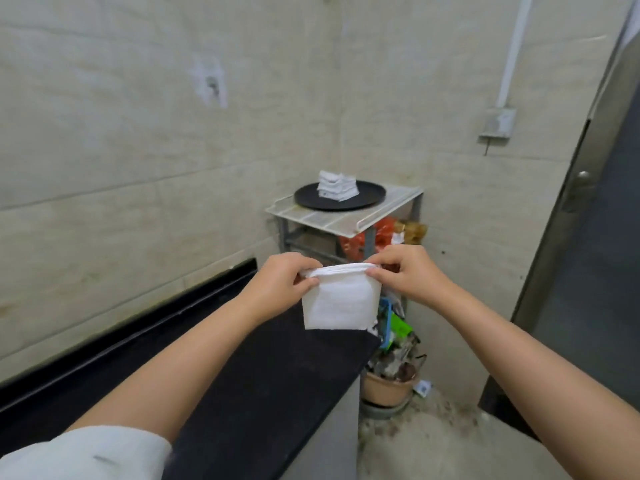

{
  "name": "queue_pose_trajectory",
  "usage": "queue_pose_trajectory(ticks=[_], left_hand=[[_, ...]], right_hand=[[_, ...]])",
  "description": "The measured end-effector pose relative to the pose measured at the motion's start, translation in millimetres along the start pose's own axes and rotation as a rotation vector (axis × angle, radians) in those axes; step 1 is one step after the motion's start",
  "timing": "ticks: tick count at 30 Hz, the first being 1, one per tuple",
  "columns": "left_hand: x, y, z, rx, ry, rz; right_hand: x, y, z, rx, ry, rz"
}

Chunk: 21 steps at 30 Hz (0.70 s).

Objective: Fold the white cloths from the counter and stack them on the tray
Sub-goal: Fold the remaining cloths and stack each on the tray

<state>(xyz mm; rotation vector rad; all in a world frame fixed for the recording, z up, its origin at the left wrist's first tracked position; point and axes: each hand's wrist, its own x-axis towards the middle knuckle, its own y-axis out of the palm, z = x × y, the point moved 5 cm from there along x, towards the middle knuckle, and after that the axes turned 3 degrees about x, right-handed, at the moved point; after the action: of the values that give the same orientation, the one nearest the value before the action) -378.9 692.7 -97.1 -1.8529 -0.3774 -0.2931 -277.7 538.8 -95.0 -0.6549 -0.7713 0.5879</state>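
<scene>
A folded white cloth [341, 301] hangs in the air above the right end of the black counter [242, 393]. My left hand [285, 280] pinches its upper left corner and my right hand [405, 271] pinches its upper right corner, so the folded top edge is stretched between them. Farther back, a round black tray [311, 199] lies on a small rack, and a stack of folded white cloths [337, 186] sits on the tray.
The metal rack [391, 206] stands in the corner against the tiled wall, with red and orange packets on its lower shelf. A brown pot [388, 389] full of clutter sits on the floor beside the counter end. A grey door [595, 271] is at right.
</scene>
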Motion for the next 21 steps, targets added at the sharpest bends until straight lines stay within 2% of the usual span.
queue_pose_trajectory(ticks=[4, 10, 16, 21], left_hand=[[84, 16, -3, -0.006, 0.001, -0.034], [232, 50, 19, 0.043, -0.031, -0.046], [372, 55, 56, 0.093, -0.202, 0.014], [460, 54, 98, 0.003, -0.356, -0.048]], right_hand=[[53, -29, -48, -0.065, -0.045, -0.015], [176, -69, -130, -0.130, 0.006, 0.018], [321, -86, -201, -0.099, 0.071, 0.120], [413, -84, -246, 0.058, 0.053, 0.139]])
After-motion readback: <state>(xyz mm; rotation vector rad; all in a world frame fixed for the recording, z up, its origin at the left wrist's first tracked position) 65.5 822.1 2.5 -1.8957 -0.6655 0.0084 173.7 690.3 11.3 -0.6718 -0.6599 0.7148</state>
